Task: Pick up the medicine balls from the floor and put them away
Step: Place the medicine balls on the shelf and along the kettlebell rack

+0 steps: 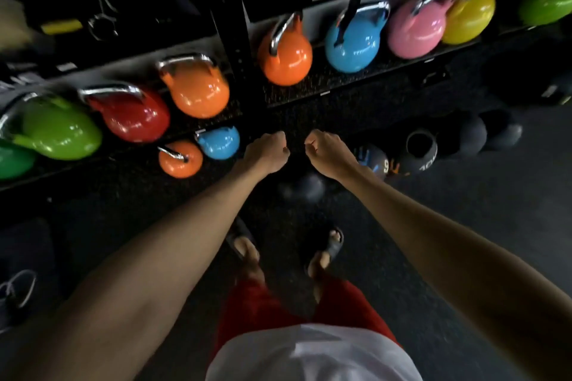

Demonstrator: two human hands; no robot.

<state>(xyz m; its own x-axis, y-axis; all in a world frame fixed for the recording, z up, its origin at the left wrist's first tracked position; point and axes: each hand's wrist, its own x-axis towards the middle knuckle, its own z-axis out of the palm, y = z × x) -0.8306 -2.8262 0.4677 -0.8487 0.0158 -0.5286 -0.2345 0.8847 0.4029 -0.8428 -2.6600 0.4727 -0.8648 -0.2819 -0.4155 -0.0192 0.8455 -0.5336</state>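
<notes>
Several dark medicine balls lie on the floor under the rack's right side. One has a blue mark and a 9 (376,162), one reads 10 (421,153), and a blurred one (303,187) sits nearer my feet. More black balls (472,136) lie further right. My left hand (267,150) and right hand (325,151) are stretched out side by side above the floor, fingers curled into fists and holding nothing. The right hand hides part of the 9 ball.
A black rack shelf (340,83) holds coloured kettlebells: green (58,130), red (133,116), orange (198,90), blue (353,40), pink (414,28), yellow (469,15). Small orange (181,159) and blue (219,142) kettlebells stand lower. My feet in sandals (325,244) stand on dark rubber floor.
</notes>
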